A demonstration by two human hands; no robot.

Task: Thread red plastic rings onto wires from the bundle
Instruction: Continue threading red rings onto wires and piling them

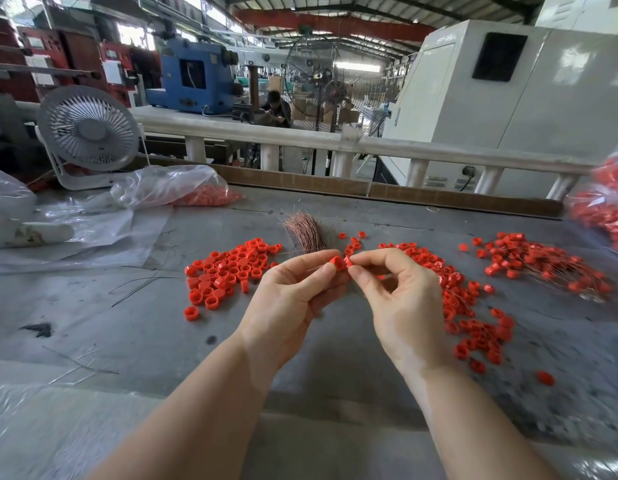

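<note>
Pinching point: the left hand (286, 296) holds one red ring (337, 262) between thumb and forefinger, raised above the counter (127, 327); its fingers (312, 259) are pressed together on the ring.
Right hand (401, 299): its thumb and forefinger are closed on a second small red piece just right of the ring, nearly touching it; whether a wire runs between them is too fine to tell.
Wire bundle (305, 232): coppery strands fanned out on the counter just beyond the ring.
Loose pile (227, 271): unthreaded rings lie left of the held ring, well apart from it.
Threaded heap (473, 306): rings with thin wires through them lie to the right of the held ring, a further heap (543, 265) beyond that.
Bags: a clear bag of rings (200, 194) sits far left and behind the ring; another (609, 209) sits at the far right edge.
Risk, slip: the ring is small and smooth, so a loosened pinch would likely drop it into the heaps below.
Risk, miss: a thin wire probably bends if it meets the ring's wall instead of its hole.
Risk, tangle: wires in the threaded heap look crossed, so dragging a hand through it could snag them.
</note>
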